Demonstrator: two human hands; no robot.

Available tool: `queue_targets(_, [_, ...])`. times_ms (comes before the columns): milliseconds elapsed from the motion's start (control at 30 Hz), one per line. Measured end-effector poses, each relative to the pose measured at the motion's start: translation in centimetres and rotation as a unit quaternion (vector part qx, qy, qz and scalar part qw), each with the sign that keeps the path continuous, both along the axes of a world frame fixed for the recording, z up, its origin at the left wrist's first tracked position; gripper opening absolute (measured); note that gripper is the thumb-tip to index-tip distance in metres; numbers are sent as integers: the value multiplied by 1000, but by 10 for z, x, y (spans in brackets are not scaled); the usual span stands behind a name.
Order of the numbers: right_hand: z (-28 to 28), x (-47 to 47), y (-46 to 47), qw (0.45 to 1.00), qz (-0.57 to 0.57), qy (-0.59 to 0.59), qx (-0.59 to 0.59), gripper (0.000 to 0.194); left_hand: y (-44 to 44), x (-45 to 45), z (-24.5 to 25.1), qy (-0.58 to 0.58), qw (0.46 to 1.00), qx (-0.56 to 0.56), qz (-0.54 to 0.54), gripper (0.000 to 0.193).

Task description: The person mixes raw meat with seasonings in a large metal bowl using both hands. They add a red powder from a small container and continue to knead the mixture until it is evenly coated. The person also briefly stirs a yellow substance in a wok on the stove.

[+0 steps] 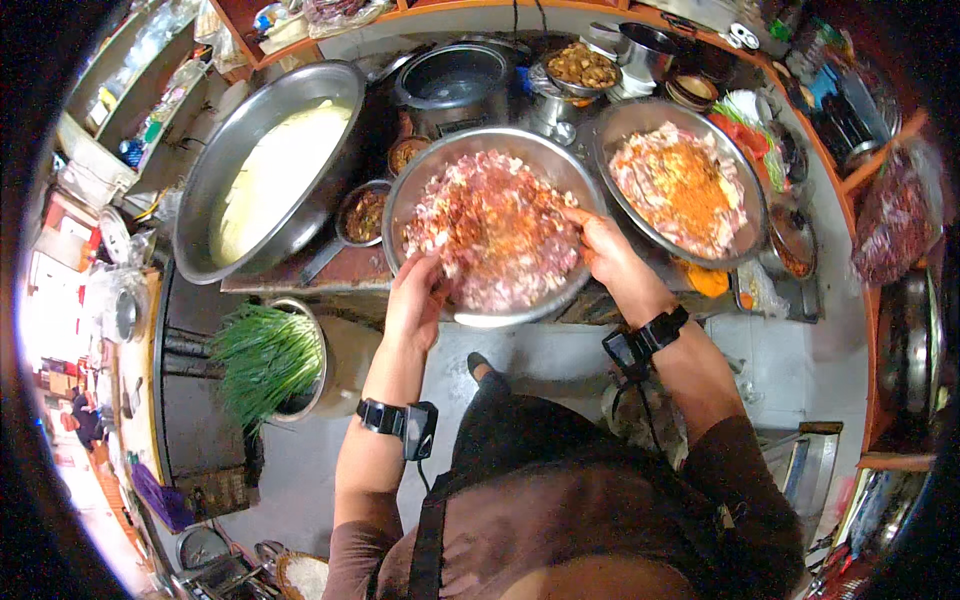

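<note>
A wide steel bowl (592, 202) of raw chopped meat (495, 225) sits before me at the worktop's front edge. Reddish-brown seasoning covers much of the meat. At the bowl's near left side is my left hand (418, 294), its fingers bent against the meat. My right hand (606, 244) reaches in over the right rim, fingertips at the meat's edge and partly hidden. Whether either hand grasps any meat is not clear. Just right stands a second steel bowl (756, 225), holding raw meat pieces (630, 169) topped with orange-yellow seasoning powder (686, 180).
A large tilted steel basin (196, 187) with pale contents stands left. Between the vessels are a small pan of dark sauce (365, 216) and a dark pot (454, 82). Green scallions (262, 360) fill a bucket (321, 352) below. An orange shelf frame (851, 180) borders the right.
</note>
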State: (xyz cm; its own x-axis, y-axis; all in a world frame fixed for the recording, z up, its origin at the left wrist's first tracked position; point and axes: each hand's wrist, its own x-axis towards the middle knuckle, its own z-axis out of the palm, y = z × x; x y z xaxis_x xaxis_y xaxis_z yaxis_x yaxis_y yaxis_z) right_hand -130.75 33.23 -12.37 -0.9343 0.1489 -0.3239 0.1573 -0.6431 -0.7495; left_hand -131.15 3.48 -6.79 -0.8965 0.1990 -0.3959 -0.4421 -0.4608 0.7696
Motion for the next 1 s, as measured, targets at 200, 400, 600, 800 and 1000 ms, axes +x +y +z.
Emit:
queue_targets(200, [15, -57, -12, 965, 43, -247, 79, 43, 0, -77, -21, -174, 977, -12, -126, 21])
queue_targets(400, [0, -78, -20, 942, 209, -228, 130, 67, 12, -111, -48, -239, 958, -65, -146, 44])
queue_targets(600, [-41, -97, -36, 937, 221, -242, -124, 41, 17, -122, -33, -274, 945, -20, -175, 48])
queue_targets(800, [-22, -83, -26, 951, 228, -197, -73, 42, 26, -109, -23, -276, 951, 62, -127, 47])
queue_targets(1000, [-15, -92, 0, 976, 212, -4, -53, 52, 35, -106, 3, -228, 965, 104, -79, 40])
